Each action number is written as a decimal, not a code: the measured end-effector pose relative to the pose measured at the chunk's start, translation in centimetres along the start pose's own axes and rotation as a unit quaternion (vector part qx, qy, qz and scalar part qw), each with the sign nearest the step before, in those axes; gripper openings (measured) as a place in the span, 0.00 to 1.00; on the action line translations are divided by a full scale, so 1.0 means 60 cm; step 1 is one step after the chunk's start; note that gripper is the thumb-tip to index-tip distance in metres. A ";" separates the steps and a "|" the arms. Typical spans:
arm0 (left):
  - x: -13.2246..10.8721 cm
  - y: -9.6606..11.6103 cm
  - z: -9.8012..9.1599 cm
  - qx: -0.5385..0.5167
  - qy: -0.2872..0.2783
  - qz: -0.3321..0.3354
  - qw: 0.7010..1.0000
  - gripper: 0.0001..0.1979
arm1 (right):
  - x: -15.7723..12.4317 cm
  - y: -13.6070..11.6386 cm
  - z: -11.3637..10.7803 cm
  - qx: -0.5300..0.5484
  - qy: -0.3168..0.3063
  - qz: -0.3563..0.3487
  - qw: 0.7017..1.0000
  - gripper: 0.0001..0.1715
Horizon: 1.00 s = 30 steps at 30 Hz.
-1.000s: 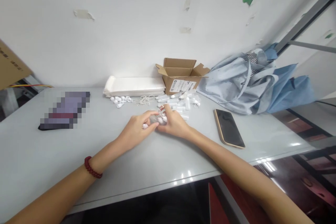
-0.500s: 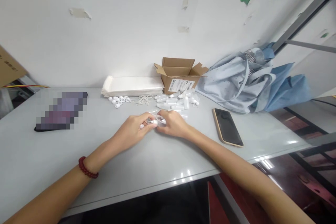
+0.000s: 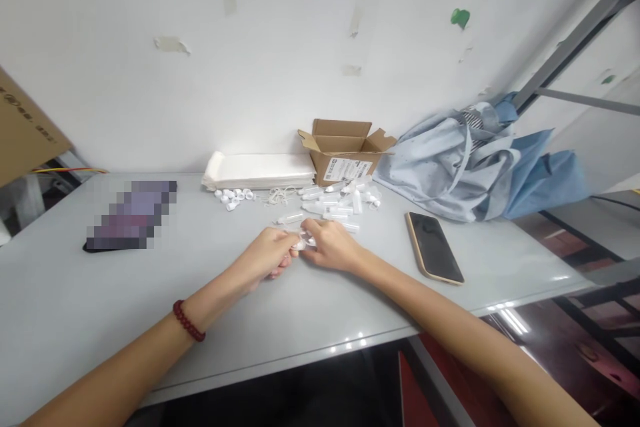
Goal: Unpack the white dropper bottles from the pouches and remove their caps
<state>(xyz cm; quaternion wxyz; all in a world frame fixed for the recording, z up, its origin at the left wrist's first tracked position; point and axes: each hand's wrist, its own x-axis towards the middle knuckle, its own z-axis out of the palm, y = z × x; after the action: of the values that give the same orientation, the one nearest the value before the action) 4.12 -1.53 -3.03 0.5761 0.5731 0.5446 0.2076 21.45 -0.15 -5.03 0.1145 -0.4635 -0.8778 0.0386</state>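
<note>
The left hand (image 3: 273, 250) is pinching a small white plastic piece (image 3: 299, 246), the right hand (image 3: 331, 244) holding clear-and-white plastic pieces (image 3: 309, 239), over the glossy grey table's (image 3: 300, 320) middle; both are probably handling light, stiff, slippery, suiting fingertip side grips

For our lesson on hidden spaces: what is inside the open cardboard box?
Through the top of the cardboard box, brown inner walls show. Its front wall hides the bottom, so anything lying there cannot be seen.

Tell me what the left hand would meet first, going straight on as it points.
The left hand would probably meet the right hand first, just past the small whitish piece between them; exact depth is hard to judge.
</note>
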 end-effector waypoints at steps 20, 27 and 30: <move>-0.004 0.005 -0.002 0.034 -0.008 0.007 0.999 0.19 | -0.002 -0.007 -0.005 -0.017 -0.019 0.016 1.000 0.19; -0.010 0.009 -0.019 0.053 -0.022 0.025 0.998 0.20 | -0.001 -0.008 -0.005 -0.022 -0.017 0.019 0.999 0.20; -0.008 0.008 -0.016 0.082 0.000 0.064 0.995 0.18 | 0.000 -0.009 -0.007 -0.029 -0.020 0.020 0.999 0.19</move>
<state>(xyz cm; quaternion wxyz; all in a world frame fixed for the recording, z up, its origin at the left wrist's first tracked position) 3.29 -1.42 -2.17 0.5127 0.6519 0.5223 0.1986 21.10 -0.50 -4.54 0.0828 -0.4831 -0.8713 0.0247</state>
